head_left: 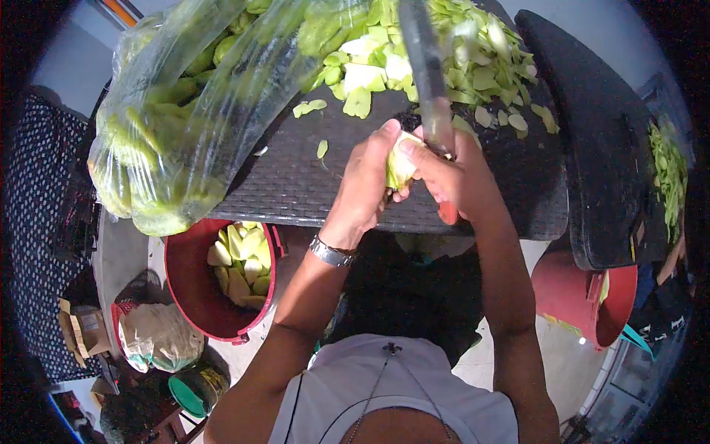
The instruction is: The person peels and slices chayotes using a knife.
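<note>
My left hand [364,177] is closed around a partly pared chayote [400,164], pale white on top and green lower down. My right hand [460,177] grips a large knife [427,70]; its broad blade points up and away, and a red handle end sticks out below my fingers. The right thumb presses against the chayote. Both hands are above the near part of a dark woven tabletop [296,177]. Beyond them lies a heap of green peelings and pale pieces [473,55]. A clear plastic bag [177,140] full of whole chayotes slumps over the left side.
Below the table's left side stands a red bucket [185,296] with pared chayote pieces [244,259]. Another red bucket [547,288] is tilted at the right. A dark chair or table [584,148] adjoins on the right, with more peelings [667,174] beyond. A sack [159,337] sits lower left.
</note>
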`<state>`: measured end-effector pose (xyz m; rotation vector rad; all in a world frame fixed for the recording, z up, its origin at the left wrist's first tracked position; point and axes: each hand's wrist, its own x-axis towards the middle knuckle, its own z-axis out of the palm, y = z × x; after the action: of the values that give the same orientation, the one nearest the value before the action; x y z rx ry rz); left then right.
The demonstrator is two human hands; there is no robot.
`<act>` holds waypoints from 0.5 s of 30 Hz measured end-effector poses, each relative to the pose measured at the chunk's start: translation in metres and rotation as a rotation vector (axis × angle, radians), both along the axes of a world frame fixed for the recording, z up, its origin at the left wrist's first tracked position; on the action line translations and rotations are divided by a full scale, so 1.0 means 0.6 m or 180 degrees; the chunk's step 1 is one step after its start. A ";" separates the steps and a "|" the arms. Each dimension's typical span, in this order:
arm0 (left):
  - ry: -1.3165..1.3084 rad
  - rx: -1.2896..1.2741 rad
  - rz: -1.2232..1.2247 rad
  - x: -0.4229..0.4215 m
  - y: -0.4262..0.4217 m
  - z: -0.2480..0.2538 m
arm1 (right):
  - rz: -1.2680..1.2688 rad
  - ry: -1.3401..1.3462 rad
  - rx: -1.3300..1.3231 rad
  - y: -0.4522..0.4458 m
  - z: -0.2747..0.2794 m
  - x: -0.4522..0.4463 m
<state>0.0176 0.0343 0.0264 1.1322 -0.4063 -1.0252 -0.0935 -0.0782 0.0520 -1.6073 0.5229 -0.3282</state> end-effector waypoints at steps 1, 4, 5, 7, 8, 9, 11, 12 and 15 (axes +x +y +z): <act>0.0003 0.0023 -0.0044 0.001 0.000 -0.001 | 0.0030 -0.0119 0.0120 0.003 0.004 -0.001; 0.0030 0.0081 -0.0074 0.006 -0.002 -0.002 | -0.0114 -0.0085 0.0068 0.007 -0.001 -0.003; 0.0061 0.0102 -0.0022 0.005 -0.003 0.001 | -0.0137 -0.0119 0.0023 0.008 0.000 -0.002; 0.0181 0.0069 0.0074 0.002 -0.007 0.000 | -0.0183 -0.0176 -0.0047 0.011 0.001 -0.003; 0.0265 0.0006 0.0118 0.002 -0.010 -0.004 | -0.0289 -0.0204 -0.0186 0.016 0.004 -0.001; 0.0348 -0.0058 0.0164 0.001 -0.013 -0.006 | -0.0391 -0.0231 -0.0325 0.025 0.008 0.001; 0.0509 -0.0100 0.0371 -0.003 -0.015 -0.005 | -0.0527 -0.0373 -0.0617 0.033 0.006 0.005; 0.0592 -0.0118 0.0474 -0.004 -0.016 -0.005 | -0.0559 -0.0483 -0.0763 0.035 -0.002 0.008; 0.1310 -0.0476 0.0723 0.007 -0.028 -0.017 | -0.0872 -0.0681 -0.1435 0.048 0.001 0.008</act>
<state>0.0217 0.0174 0.0163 0.7870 -0.0229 -0.9793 -0.0889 -0.0495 0.0528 -1.9043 0.5283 -0.8633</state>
